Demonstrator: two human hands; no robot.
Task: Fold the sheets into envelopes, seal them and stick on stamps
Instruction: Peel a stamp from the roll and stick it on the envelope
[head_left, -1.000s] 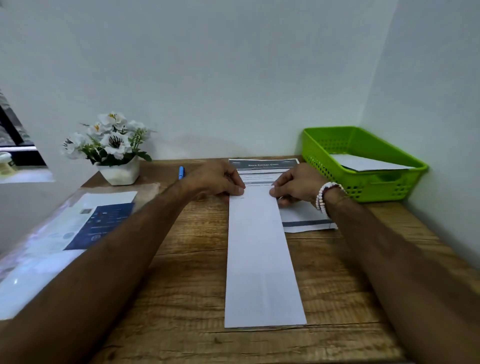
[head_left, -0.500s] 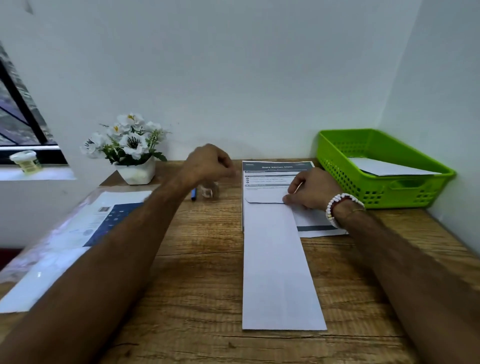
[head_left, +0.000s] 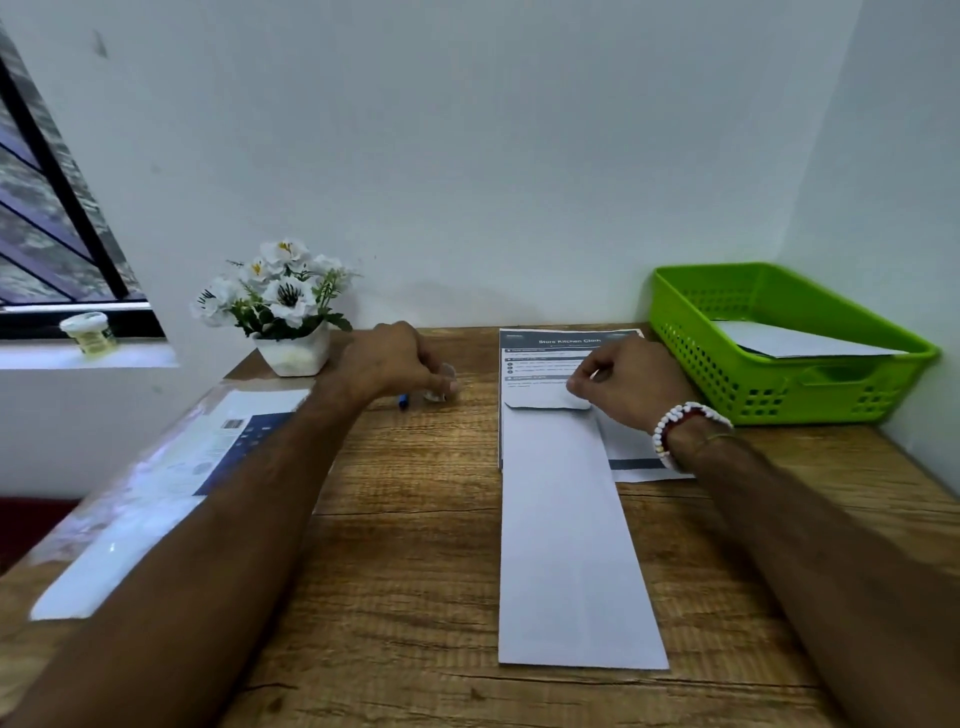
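The long white envelope (head_left: 566, 545) lies flat on the table (head_left: 405, 571), right of the middle, and its far end covers a printed sheet (head_left: 550, 348). The right hand (head_left: 628, 384) pinches the flap (head_left: 545, 402) at this far end. The left hand (head_left: 389, 364) is curled around a small clear object (head_left: 441, 384), too blurred to name, beside a blue pen (head_left: 403, 401). A green basket (head_left: 779, 400) stands far right.

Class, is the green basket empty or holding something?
Holding something: white paper lies inside the green basket.
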